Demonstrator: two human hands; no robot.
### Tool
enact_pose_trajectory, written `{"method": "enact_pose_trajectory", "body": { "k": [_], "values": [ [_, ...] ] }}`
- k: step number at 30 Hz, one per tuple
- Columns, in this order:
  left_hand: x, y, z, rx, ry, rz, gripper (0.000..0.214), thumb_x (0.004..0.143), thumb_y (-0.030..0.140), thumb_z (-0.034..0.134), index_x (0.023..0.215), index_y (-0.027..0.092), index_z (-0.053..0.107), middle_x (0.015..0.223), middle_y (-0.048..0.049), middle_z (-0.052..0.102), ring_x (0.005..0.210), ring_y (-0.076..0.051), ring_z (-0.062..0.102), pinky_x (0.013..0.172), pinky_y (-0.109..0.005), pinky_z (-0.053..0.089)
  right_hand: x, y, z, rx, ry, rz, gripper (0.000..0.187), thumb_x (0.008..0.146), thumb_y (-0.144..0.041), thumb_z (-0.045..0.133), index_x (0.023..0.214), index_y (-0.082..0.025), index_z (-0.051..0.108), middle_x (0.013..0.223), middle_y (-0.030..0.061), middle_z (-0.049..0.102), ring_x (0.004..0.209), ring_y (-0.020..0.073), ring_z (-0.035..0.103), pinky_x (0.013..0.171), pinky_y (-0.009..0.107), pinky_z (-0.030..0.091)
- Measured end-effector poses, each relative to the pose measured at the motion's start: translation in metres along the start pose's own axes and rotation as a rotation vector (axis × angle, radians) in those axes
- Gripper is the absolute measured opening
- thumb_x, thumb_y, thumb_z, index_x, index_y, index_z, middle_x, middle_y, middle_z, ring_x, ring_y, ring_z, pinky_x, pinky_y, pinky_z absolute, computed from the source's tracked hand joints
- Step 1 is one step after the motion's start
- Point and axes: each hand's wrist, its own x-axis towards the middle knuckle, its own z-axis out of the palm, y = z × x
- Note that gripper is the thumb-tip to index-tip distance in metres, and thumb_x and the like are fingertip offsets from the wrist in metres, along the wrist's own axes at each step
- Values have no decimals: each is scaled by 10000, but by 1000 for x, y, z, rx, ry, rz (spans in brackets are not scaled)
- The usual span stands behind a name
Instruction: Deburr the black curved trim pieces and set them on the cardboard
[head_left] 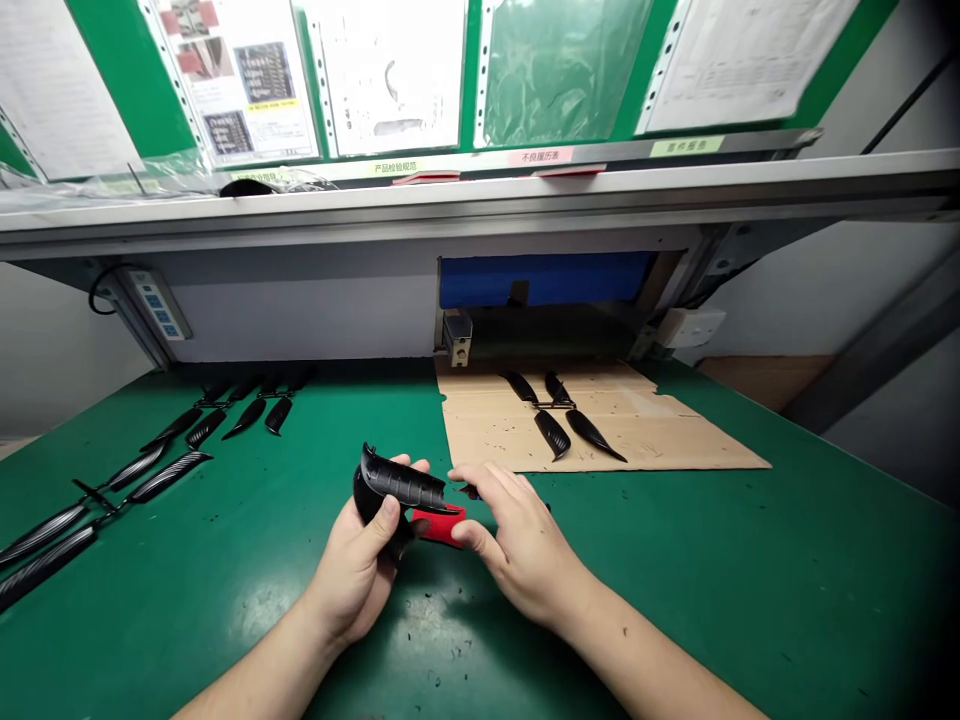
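Observation:
My left hand (360, 565) is closed around a curved black plastic part (405, 482) with ribs along its inner side, its thumb pressing on the near edge. Just below it is a red piece (439, 525); whether it is joined to the black part I cannot tell. My right hand (525, 545) is close by on the right, its thumb tip at the red piece's end. A small dark tip (469, 491) shows by its index finger, and a dark end peeks out behind the hand, apparently one thin tool mostly hidden by the fingers.
Joined black blade-shaped parts (165, 475) lie on the green table (247, 600) at the left. More black parts (553, 435) rest on a cardboard sheet (690, 445). Above runs a shelf edge (480, 205); a power strip (159, 305) hangs at the left. Small black scraps dot the table.

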Motion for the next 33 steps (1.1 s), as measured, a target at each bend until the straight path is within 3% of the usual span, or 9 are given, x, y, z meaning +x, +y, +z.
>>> {"method": "enact_pose_trajectory", "body": {
  "k": [6, 10, 14, 20, 29, 33],
  "values": [
    [-4, 1, -8, 46, -156, 58, 457, 879, 299, 645, 1295, 205, 480, 1369, -127, 494, 1254, -293, 472, 1054, -398, 407, 2, 6, 0, -79, 21, -132, 745, 906, -769, 127, 1065, -191, 569, 902, 63, 518, 813, 239, 464, 734, 365, 340],
    [-4, 2, -11, 129, -174, 76, 452, 872, 313, 652, 1275, 178, 499, 1299, -147, 552, 1228, -315, 496, 1056, -435, 403, 4, 4, -1, -182, 28, -170, 829, 883, -780, 34, 1011, -172, 583, 863, 62, 500, 770, 226, 437, 697, 346, 299],
    [-5, 4, -13, 154, -203, 104, 421, 879, 303, 637, 1266, 191, 512, 1299, -136, 556, 1215, -309, 512, 1044, -423, 419, 4, 4, 0, -275, 54, -195, 829, 888, -756, -28, 826, -167, 551, 772, 43, 477, 698, 202, 392, 645, 323, 245],
    [-3, 9, -20, 280, -288, 154, 379, 895, 267, 609, 1260, 202, 527, 1317, -133, 544, 1212, -298, 517, 1058, -409, 404, 5, 9, 4, -302, 63, -257, 751, 897, -745, -19, 693, -172, 421, 698, 21, 456, 644, 178, 360, 608, 307, 205],
    [-2, 14, -30, 413, -324, 177, 371, 894, 281, 610, 1250, 214, 535, 1314, -131, 547, 1253, -298, 479, 1054, -397, 411, 3, 14, 10, -299, 50, -300, 725, 921, -732, 36, 698, -173, 440, 668, 7, 468, 600, 164, 350, 585, 298, 197],
    [1, 16, -31, 433, -353, 192, 363, 885, 281, 625, 1235, 221, 553, 1309, -122, 553, 1269, -296, 462, 1075, -408, 389, 2, 17, 11, -246, -17, -285, 696, 934, -728, 98, 713, -177, 462, 667, 10, 493, 598, 167, 362, 596, 297, 216]
  ]
}}
